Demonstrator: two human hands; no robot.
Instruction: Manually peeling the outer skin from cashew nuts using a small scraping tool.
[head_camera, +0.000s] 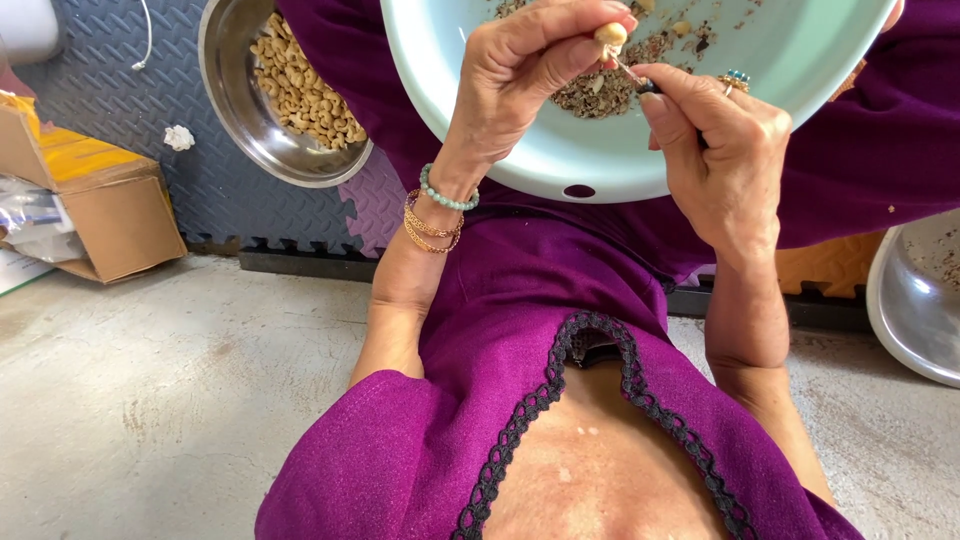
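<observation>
Both hands work close together over a pale blue-green basin (560, 150) that rests in the person's lap. Seen from the head camera, which looks down so that the body appears upside down in the frame, the left hand (530, 70) is on the picture's left: its thumb and fingertips are pinched shut on a single pale cashew nut (611, 34), held just above the basin's floor. That wrist wears a string of green beads and several thin gold bangles (435, 215). The right hand (720, 150) is curled closed around a small, slim metal tool (632, 76), whose tip touches the nut from below; a ring with a blue stone sits on one finger. Directly under the nut, inside the basin, lies a heap of brownish skins and broken bits (600, 95), with a few loose scraps scattered further across the bottom. Beyond the basin, to the picture's upper left, a round steel bowl (235, 110) stands on a grey foam mat (120, 90) and holds a pile of peeled, cream-coloured cashews (300, 90). Further left, a cardboard box (110, 215) sits at the mat's edge on the concrete floor. At the right border the rim of another steel bowl (905, 310) shows.
</observation>
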